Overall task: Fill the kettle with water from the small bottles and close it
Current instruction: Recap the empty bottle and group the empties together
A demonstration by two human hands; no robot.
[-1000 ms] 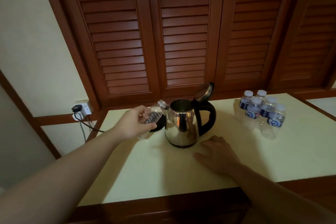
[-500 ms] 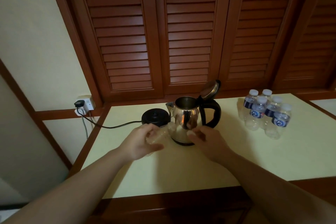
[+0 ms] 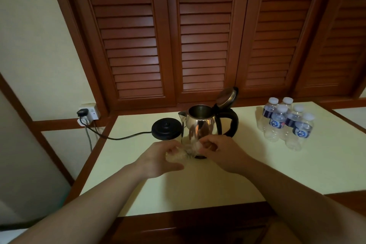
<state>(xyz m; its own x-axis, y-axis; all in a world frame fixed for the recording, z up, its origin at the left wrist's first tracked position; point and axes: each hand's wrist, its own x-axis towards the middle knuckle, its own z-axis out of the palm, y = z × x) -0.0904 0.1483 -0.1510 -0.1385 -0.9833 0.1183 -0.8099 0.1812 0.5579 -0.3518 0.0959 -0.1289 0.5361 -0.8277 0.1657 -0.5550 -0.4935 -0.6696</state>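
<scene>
A steel kettle (image 3: 200, 125) with a black handle stands on the pale table (image 3: 257, 164), its lid (image 3: 226, 96) tipped up and open. Just in front of it both hands grip one clear small bottle (image 3: 188, 149), which looks crumpled and lies roughly sideways. My left hand (image 3: 160, 159) holds its left end and my right hand (image 3: 219, 150) holds its right end. Whether the bottle has a cap is hidden by the fingers. Several capped small bottles (image 3: 285, 125) with blue labels stand in a cluster at the right.
The kettle's black base (image 3: 167, 128) sits left of the kettle, its cord (image 3: 118, 137) running over the table's left edge to a wall socket (image 3: 89, 114). Brown louvered doors (image 3: 198, 35) close off the back.
My left hand brought the bottle away from the kettle's mouth down to the front of the kettle. My right hand lifted off the table and took hold of the bottle's other end.
</scene>
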